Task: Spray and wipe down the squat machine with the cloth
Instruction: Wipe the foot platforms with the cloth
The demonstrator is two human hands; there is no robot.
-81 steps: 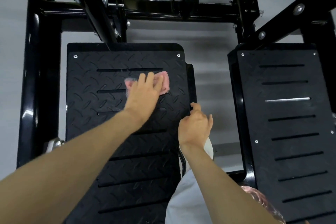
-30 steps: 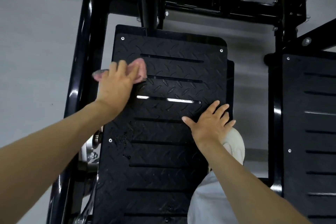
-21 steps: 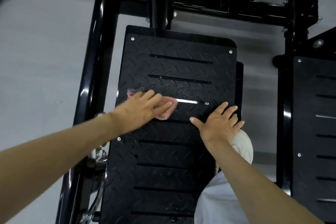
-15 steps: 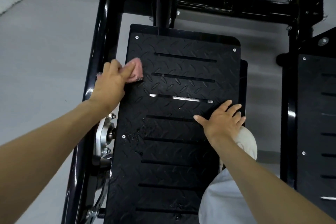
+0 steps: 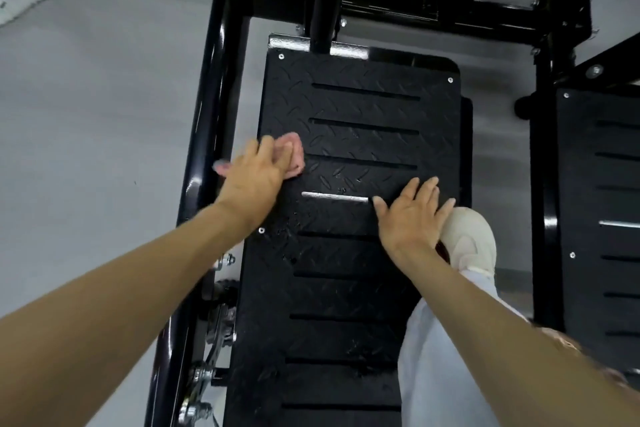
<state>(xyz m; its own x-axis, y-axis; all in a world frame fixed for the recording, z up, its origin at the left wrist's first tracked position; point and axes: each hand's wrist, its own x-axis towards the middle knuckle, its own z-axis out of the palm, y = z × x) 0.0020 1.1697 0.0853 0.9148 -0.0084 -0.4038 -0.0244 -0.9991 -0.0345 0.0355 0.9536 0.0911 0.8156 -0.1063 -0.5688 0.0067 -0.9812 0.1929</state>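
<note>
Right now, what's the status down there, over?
Left hand presses pink fuzzy cloth on black diamond-tread footplate, left edge. Right hand flat on it. Nothing blocking.

Left hand (image 5: 254,177) presses pink cloth (image 5: 297,163) onto footplate (image 5: 346,270).

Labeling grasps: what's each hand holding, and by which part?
Nothing gripped: left hand presses the pink cloth onto the footplate, fingers across its middle; right hand lies flat on the footplate, empty.
</note>
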